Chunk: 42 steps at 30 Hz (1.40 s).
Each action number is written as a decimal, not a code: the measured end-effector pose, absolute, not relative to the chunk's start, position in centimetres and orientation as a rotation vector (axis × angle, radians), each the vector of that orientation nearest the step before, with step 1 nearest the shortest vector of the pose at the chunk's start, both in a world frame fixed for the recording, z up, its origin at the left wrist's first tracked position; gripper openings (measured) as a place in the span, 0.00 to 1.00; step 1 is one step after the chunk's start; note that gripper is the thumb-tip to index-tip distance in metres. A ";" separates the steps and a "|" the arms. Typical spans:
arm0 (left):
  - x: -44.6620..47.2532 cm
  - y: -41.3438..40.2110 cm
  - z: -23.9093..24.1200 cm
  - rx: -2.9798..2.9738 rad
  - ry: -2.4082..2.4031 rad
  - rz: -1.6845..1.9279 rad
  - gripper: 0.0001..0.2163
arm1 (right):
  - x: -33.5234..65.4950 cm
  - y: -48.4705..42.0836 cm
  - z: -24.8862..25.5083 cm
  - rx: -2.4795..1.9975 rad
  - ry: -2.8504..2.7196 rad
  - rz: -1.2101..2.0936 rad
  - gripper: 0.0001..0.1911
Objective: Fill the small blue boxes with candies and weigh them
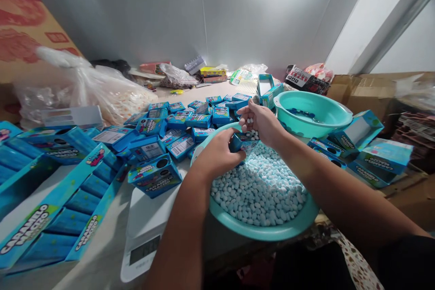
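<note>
My left hand (219, 154) grips a small blue candy box (237, 142) with its open end up, over a teal basin (261, 231) filled with pale blue candies (261, 188). Just above the box, my right hand (260, 122) is cupped around a few candies (250, 121), fingers curled over the box's mouth. Both forearms reach in from the bottom edge.
Many small blue boxes (190, 120) lie heaped behind the basin. Open blue display cartons (50, 208) sit at left, a white scale (146, 226) in front. A second teal basin (312, 115) stands at right, by more cartons (370, 154). Plastic bags (102, 90) and cardboard boxes line the back.
</note>
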<state>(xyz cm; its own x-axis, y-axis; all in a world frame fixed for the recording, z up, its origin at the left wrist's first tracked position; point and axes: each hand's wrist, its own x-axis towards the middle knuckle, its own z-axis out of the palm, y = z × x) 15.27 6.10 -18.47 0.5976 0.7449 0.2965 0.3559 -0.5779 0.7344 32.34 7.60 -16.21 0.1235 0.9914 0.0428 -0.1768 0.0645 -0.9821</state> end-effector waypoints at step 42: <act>15.4 6.8 -19.3 2.243 1.233 1.007 0.07 | 35.5 7.4 -15.4 -1.447 -1.954 0.209 0.28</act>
<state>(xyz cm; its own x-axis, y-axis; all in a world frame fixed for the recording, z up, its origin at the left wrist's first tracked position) 15.45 6.81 -19.32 0.3554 0.8429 0.4039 0.5641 -0.5380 0.6264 35.53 7.38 -15.44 -0.1436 0.8927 0.4272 0.7823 0.3668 -0.5034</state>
